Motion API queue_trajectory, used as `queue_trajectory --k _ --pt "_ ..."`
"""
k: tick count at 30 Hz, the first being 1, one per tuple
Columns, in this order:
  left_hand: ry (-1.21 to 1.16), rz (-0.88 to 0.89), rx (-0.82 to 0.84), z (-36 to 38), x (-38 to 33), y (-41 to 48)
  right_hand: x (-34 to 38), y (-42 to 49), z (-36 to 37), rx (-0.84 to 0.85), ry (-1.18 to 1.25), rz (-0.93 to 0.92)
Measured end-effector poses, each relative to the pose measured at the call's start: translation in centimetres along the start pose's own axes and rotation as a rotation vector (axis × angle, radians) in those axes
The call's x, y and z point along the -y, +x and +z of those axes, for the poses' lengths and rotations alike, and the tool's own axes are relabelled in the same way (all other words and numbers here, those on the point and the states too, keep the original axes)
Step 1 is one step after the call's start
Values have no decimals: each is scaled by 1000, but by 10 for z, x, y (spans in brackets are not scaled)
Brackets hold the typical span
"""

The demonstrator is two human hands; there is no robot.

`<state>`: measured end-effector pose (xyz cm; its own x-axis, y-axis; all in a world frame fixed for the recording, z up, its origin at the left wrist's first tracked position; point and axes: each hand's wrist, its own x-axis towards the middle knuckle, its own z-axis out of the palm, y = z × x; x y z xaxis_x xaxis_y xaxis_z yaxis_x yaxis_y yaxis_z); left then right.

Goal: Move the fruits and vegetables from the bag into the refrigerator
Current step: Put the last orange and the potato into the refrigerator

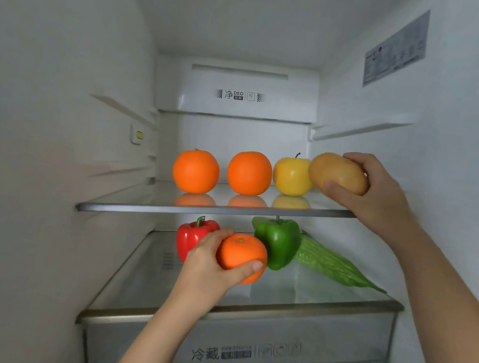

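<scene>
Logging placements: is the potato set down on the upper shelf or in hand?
In hand: the right hand grips the potato over the upper shelf, beside the yellow apple. Whether it touches the glass, cannot tell.

1. Soft, cool, even light is filling the white refrigerator interior (66,74), casting only faint shadows.
2. The clear glass upper shelf (217,211) is giving dim reflections.
3. Wide-angle distortion is bowing the side walls; the grey label (395,50) on the right wall is reading as blurred print.
</scene>
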<state>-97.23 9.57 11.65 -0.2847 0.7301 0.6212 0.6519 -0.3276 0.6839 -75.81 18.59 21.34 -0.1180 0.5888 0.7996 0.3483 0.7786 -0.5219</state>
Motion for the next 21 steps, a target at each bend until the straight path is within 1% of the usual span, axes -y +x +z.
queue_trajectory --k 4,8,12,17,21 --pt "-36 -28 89 -2 10 10 -8 17 -5 78 -92 13" --pt "-58 -12 211 -2 16 13 -16 30 -8 140 -153 49" --pt "-81 -22 225 1 21 15 -23 35 -9 163 -143 88" --pt "-133 -36 227 -1 26 15 -25 36 -9 128 -86 96" --pt "-152 -39 226 -1 25 15 -27 36 -9 165 -99 89"
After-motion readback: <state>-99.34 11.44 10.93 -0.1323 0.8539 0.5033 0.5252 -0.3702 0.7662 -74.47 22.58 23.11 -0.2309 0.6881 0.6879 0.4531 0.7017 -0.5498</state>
